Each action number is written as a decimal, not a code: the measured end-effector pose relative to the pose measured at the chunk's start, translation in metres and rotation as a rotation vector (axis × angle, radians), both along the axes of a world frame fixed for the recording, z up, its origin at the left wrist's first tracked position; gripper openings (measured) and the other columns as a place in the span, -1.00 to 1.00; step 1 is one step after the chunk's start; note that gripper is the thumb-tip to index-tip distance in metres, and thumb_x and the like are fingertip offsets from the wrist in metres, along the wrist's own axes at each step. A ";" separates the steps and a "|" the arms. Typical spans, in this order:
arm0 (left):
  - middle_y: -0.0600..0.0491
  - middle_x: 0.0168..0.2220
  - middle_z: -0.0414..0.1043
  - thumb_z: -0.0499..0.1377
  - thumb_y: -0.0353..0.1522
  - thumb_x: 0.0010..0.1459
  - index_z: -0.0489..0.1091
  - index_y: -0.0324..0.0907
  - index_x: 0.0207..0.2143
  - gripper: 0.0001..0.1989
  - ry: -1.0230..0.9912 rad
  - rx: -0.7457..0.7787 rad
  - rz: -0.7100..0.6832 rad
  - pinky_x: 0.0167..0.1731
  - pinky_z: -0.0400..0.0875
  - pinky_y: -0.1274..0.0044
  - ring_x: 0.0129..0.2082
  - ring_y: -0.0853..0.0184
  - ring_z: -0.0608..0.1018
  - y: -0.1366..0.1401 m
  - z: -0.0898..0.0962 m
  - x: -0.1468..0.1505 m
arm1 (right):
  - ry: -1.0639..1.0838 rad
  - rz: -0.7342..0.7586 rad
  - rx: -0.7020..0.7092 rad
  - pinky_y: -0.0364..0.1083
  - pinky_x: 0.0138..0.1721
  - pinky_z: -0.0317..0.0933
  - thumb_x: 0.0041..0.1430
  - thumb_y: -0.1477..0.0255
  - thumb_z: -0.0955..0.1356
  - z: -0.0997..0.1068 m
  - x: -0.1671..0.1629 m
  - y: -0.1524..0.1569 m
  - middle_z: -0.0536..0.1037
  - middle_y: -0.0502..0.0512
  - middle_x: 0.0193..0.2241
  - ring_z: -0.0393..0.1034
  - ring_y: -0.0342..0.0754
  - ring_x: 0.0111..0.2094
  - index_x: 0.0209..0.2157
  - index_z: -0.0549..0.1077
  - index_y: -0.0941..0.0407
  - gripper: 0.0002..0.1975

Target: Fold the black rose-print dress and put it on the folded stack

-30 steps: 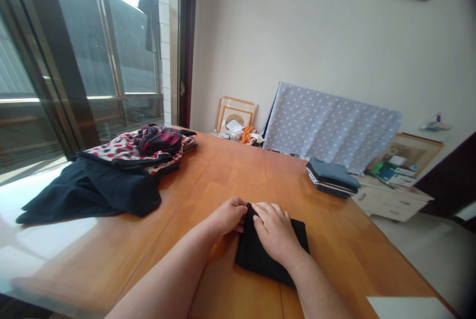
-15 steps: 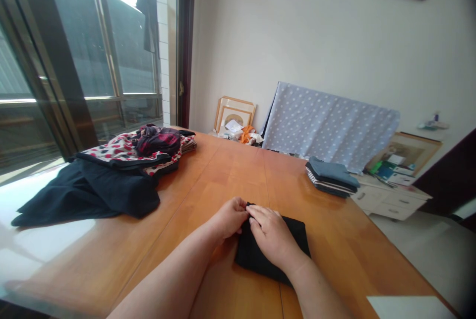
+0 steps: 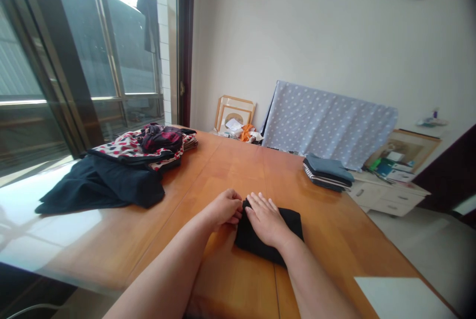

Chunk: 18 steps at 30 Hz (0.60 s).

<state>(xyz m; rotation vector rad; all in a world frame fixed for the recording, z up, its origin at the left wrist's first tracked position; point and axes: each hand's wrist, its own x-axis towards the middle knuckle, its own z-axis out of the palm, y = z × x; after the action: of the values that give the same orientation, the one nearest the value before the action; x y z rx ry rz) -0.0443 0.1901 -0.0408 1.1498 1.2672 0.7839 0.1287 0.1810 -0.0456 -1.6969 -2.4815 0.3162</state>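
Note:
A black garment (image 3: pixel 290 222), folded into a flat rectangle, lies on the wooden table (image 3: pixel 208 175) in front of me. At its far left corner, my left hand (image 3: pixel 226 210) has curled fingers closed on the edge of the cloth. Part of that grip is hidden behind the fingers. My right hand (image 3: pixel 266 217) rests palm down on top of the garment, fingers stretched toward the far edge.
To the left lie dark trousers (image 3: pixel 100 185) beside a heap of patterned clothes (image 3: pixel 126 145). A stack of folded clothes (image 3: pixel 329 172) stands on the right. White paper (image 3: pixel 397 294) lies near the right front edge. Behind are a polka-dot cloth (image 3: pixel 330 120) and a drawer cabinet (image 3: pixel 386 197).
My right hand has flattened onto the garment, its fingers moving apart from my left hand's. My left hand stays at the same corner. The view has shifted slightly.

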 end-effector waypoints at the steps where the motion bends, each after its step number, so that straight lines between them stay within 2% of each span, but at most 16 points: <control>1: 0.15 -0.49 0.38 0.10 -0.45 0.06 0.27 -0.16 -0.22 -0.81 0.030 0.006 -0.017 -0.54 0.35 0.65 -0.54 0.45 0.47 -0.002 0.003 -0.001 | -0.002 -0.006 0.000 0.16 0.38 -0.35 0.41 0.13 0.00 0.000 0.000 0.000 0.01 0.10 0.40 -0.23 0.10 0.42 0.39 0.06 0.10 -0.36; 7: 0.11 -0.57 0.42 0.09 -0.47 -0.06 0.31 -0.19 -0.39 -0.89 0.241 0.052 -0.234 -0.66 0.20 0.64 -0.66 0.44 0.42 -0.010 0.017 -0.007 | 0.003 -0.011 -0.028 0.13 0.38 -0.37 0.40 0.10 -0.01 -0.001 0.000 0.001 -0.01 0.07 0.41 -0.25 0.07 0.43 0.39 0.04 0.09 -0.34; 10: 0.10 -0.58 0.45 0.07 -0.45 -0.06 0.31 -0.19 -0.37 -0.86 0.250 0.016 -0.205 -0.68 0.16 0.64 -0.68 0.44 0.41 -0.022 0.016 -0.012 | 0.016 -0.013 -0.028 0.12 0.37 -0.35 0.39 0.10 -0.02 -0.002 0.000 0.001 0.01 0.08 0.40 -0.22 0.07 0.42 0.39 0.05 0.10 -0.34; 14: 0.09 -0.52 0.50 0.09 -0.43 -0.06 0.29 -0.18 -0.25 -0.75 0.125 -0.004 -0.145 -0.67 0.11 0.65 -0.65 0.45 0.42 -0.044 0.013 -0.020 | 0.022 -0.020 -0.027 0.12 0.37 -0.34 0.39 0.10 -0.01 -0.002 -0.001 0.003 0.03 0.10 0.40 -0.19 0.08 0.41 0.39 0.05 0.12 -0.33; 18: 0.14 -0.55 0.45 0.14 -0.41 -0.08 0.27 -0.17 -0.17 -0.66 0.071 0.013 -0.147 -0.67 0.06 0.64 -0.63 0.44 0.41 -0.061 0.010 -0.022 | 0.009 -0.023 -0.021 0.12 0.36 -0.33 0.38 0.12 0.01 -0.004 -0.001 0.006 0.04 0.11 0.40 -0.17 0.07 0.41 0.39 0.04 0.12 -0.34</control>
<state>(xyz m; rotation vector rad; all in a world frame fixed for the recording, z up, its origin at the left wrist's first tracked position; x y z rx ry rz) -0.0667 0.1294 -0.0311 1.2756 1.2223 0.6477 0.1278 0.1867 -0.0500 -1.7267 -2.4595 0.3478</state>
